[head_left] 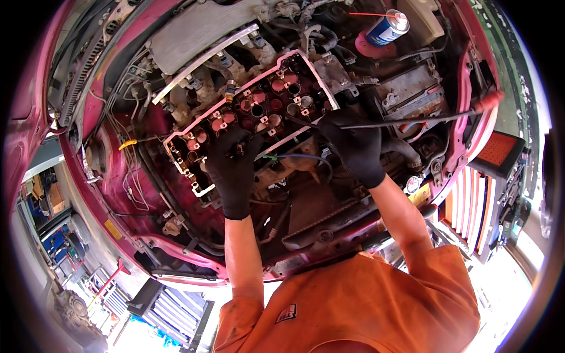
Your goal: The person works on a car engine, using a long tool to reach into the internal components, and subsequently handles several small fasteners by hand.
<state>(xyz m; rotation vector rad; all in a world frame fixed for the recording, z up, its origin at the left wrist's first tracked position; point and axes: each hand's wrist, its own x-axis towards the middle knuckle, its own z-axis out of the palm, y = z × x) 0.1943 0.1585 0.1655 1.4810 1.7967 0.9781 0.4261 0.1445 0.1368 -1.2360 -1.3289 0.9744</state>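
The open cylinder head (276, 103) lies across the middle of a red car's engine bay, its round parts exposed inside a pale rim. My left hand (231, 165), in a black glove, is over the head's near left part, fingers curled on something dark that I cannot make out. My right hand (353, 147), also gloved, is closed on a long black bar (424, 117) at the head's near right edge. The bar runs rightward to a red end (488, 101). Its inner end reaches in over the head.
A spray can (385, 30) with a red straw stands at the back right, above the battery (409, 88). A long metal rail (206, 62) lies behind the head. A yellow loop handle (128, 143) is at left. Tool chests (471, 212) stand beyond the car's front edge.
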